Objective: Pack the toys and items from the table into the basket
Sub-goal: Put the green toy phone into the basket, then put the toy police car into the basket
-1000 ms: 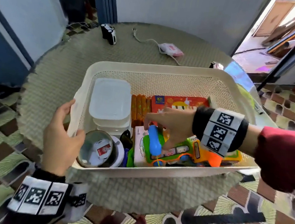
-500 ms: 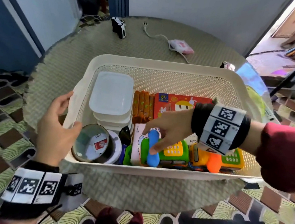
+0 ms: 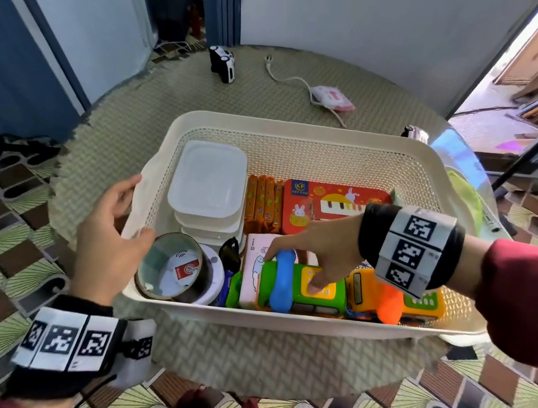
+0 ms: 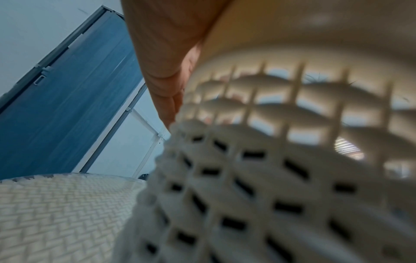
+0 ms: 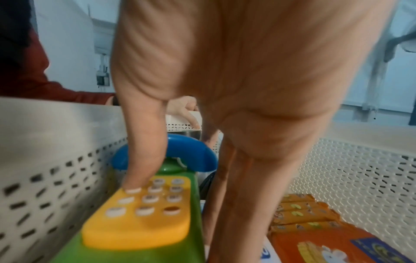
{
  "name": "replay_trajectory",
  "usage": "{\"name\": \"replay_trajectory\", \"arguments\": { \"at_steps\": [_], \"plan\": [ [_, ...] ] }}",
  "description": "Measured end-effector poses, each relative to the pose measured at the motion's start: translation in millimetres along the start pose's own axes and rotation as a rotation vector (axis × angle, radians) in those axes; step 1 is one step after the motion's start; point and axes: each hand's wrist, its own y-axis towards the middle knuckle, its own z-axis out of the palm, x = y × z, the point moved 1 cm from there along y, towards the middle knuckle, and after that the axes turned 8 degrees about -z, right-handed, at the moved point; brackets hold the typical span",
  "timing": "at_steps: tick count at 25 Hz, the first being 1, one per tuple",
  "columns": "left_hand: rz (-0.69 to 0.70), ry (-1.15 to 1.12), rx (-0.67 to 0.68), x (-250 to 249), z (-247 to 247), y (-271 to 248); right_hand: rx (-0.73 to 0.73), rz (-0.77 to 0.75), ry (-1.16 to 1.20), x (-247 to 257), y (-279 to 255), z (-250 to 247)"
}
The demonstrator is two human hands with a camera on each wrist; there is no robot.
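A cream mesh basket (image 3: 303,130) stands on the round woven table. My left hand (image 3: 111,235) grips its left rim, thumb inside and fingers outside; the left wrist view shows the mesh wall (image 4: 270,178) close up. My right hand (image 3: 291,271) reaches into the basket's front. It holds a green toy phone (image 3: 300,296) with a blue handset (image 3: 281,283). The thumb (image 5: 139,160) presses on the yellow keypad (image 5: 139,222) and the other fingers run down the phone's far side. The phone lies against the basket's front wall.
Inside the basket are stacked white containers (image 3: 209,183), a tape roll (image 3: 168,266), orange packets (image 3: 262,203), a red piano box (image 3: 321,207) and an orange toy phone (image 3: 384,299). On the table behind lie a black-and-white toy car (image 3: 222,62) and a pink corded item (image 3: 331,98).
My right hand has lowered the green toy phone from a tilt above the toys down flat into the basket's front. The left hand has stayed on the rim.
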Motion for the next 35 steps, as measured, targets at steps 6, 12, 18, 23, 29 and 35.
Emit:
{"name": "replay_trajectory", "arguments": {
  "at_steps": [6,12,18,23,29,35],
  "plan": [
    [-0.010,-0.052,0.016,-3,1,-1,-0.024,0.063,0.070,9,-4,-13],
    [-0.084,-0.343,0.042,-6,-4,-5,-0.439,0.031,-0.039,59,7,-56],
    [-0.180,-0.428,-0.106,18,-72,-15,-0.784,-0.188,0.143,156,60,-83],
    [-0.193,-0.345,-0.256,65,-154,-20,-0.778,-0.271,0.321,216,153,-78],
    [-0.353,-0.262,-0.296,137,-241,-4,-0.667,-0.275,0.540,247,273,-83],
    [-0.409,-0.199,-0.207,194,-297,38,-0.622,-0.086,0.673,228,361,-87]
  ]
}}
